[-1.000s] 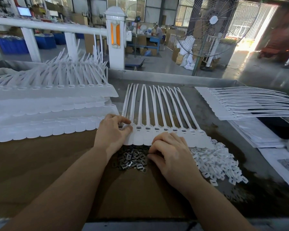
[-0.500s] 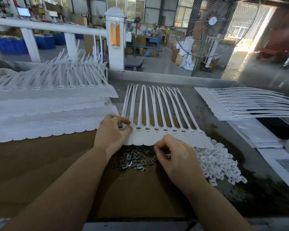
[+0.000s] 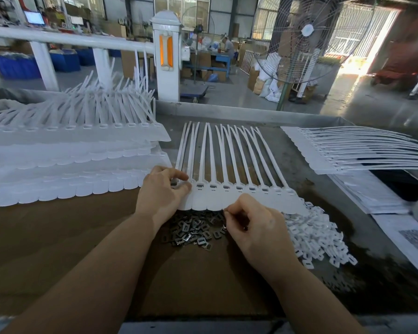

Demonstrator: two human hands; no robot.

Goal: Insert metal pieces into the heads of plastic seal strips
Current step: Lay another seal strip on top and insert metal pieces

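Strips fanned flat mid-bench, tails pointing away, heads toward me; no readable writing anywhere.
Left hand has thumb and fingers curled, pinching a metal piece at the leftmost head. Loose metal pieces pile just below the heads. Right hand sits curled over that pile, fingertips pinched together; can't tell what's in them.

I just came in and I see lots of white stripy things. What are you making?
A person is fitting small metal pieces into the heads of white plastic seal strips. The left hand pinches a metal piece at the head of the leftmost strip in the row of strips on the table. The right hand pinches something small over the pile of metal pieces. More white strips are stacked at the left, and a heap of small white plastic bits lies at the right.
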